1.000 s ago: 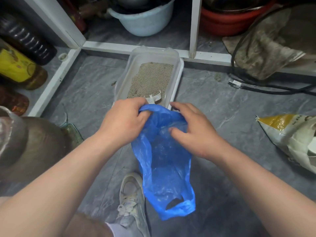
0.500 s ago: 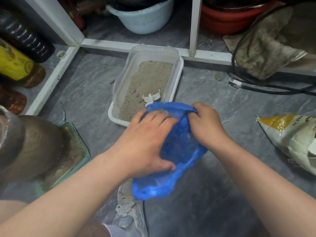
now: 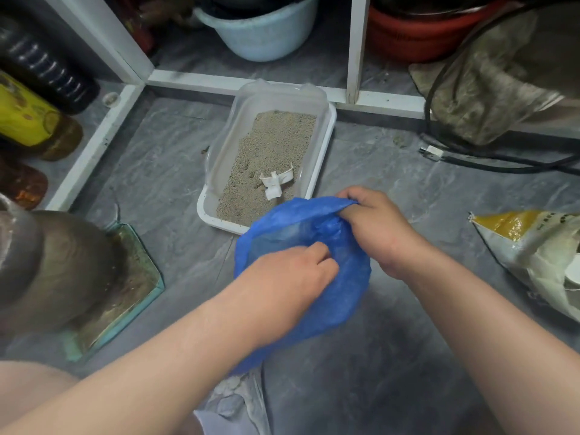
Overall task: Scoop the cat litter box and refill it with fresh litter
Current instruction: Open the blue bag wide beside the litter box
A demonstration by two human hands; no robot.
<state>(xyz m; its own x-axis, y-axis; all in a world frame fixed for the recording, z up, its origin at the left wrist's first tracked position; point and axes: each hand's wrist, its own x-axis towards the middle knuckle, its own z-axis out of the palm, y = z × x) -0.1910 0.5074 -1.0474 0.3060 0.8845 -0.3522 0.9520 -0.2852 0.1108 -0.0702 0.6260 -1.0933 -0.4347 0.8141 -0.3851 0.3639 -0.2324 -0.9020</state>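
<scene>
While the right hand pinches the upper edge of the blue plastic bag with curled fingers, the left hand is bunched up against the bag's front, fingers curled into the plastic, so both of the 2 hands are gripping it. The bag sits in the centre of the frame, held just above the grey floor, and its top edge overlaps the near corner of the litter box.

That box is a white tray with a clear raised rim, just above the hands in the middle of the frame, with its far end touching the white shelf frame. It's got tan litter in it, and a white scoop lying on the litter near the closer end.

Over at the right edge there's a litter sack, yellow and white, lying on the floor well apart from the box. A black cable runs across the floor in the upper right. A pale blue basin sits on the shelf at top centre, and a white shoe pokes out at the bottom under the bag.
</scene>
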